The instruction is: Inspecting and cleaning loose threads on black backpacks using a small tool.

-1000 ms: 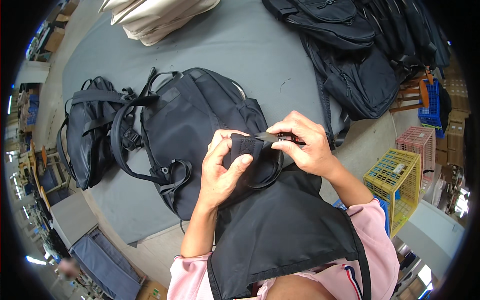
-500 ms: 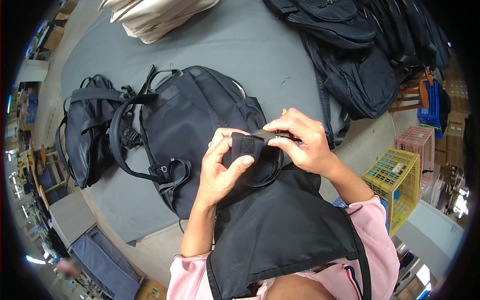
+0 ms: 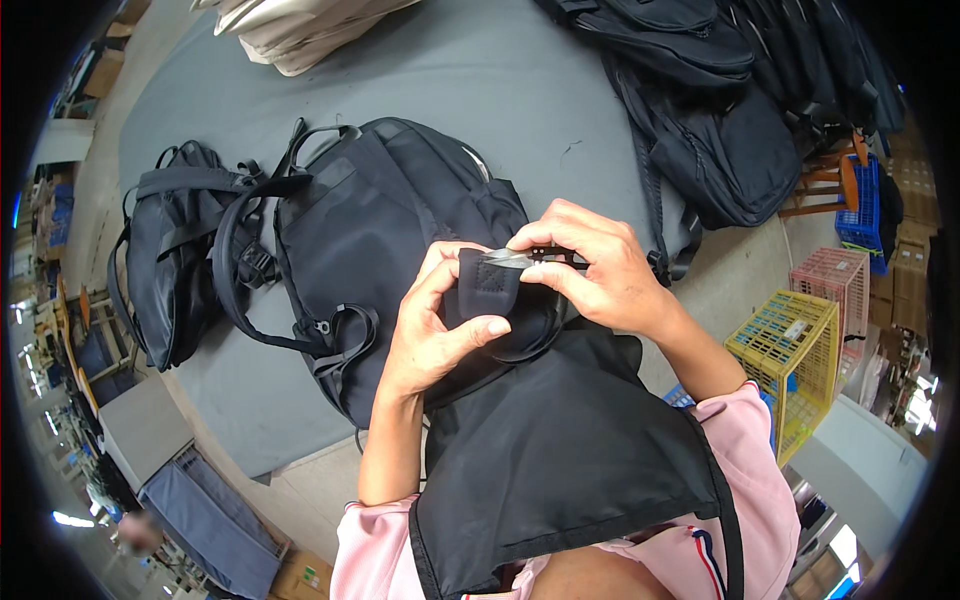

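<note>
A black backpack (image 3: 350, 230) lies on the grey-covered table in front of me. My left hand (image 3: 430, 320) pinches a black fabric tab (image 3: 488, 290) with a stitched square on it, its thumb at the lower edge and fingers behind. Between the fingertips of my right hand (image 3: 600, 265) is a pair of thread snips (image 3: 525, 258) with black handles and short silver blades. The blades lie over the top edge of the tab, by the stitching. What the tab joins onto is partly hidden by my hands.
A second black bag (image 3: 185, 260) lies at the left on the table (image 3: 480, 90). Beige bags (image 3: 300, 30) sit at the far edge, and several black backpacks (image 3: 720, 140) are piled far right. Yellow (image 3: 785, 345), pink (image 3: 830, 280) and blue crates (image 3: 865, 220) stand at the right.
The snips have moved left, bringing their blades from beside the tab to over its upper edge. The tab now faces me more squarely. My left hand still grips it.
</note>
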Demonstrator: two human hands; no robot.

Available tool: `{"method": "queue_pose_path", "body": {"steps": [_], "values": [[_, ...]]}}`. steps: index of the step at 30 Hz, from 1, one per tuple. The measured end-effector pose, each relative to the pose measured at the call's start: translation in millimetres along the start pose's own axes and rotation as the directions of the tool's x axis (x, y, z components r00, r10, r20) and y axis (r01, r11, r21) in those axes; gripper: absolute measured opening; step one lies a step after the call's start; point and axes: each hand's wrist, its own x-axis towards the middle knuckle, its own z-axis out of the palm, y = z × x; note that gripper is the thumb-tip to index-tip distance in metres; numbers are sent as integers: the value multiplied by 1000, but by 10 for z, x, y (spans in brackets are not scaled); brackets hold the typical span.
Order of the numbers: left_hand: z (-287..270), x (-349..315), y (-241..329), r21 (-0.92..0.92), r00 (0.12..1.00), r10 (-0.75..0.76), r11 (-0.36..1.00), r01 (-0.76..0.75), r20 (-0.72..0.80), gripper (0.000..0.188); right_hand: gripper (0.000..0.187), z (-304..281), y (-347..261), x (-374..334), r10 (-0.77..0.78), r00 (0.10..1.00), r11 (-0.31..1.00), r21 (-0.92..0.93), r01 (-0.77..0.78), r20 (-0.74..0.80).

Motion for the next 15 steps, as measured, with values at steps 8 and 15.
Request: {"method": "queue_pose_path", "body": {"steps": [8,15], "values": [[-18,-58,93,-40,994,-40,999,36,-105,46,17,19,36,-67,-24,976,1000,7,26,-218],[-431,-432,133,705,829,287,689,170,-480,21,16,21,536,-593,482,855,871,210,-444,-193]]}}
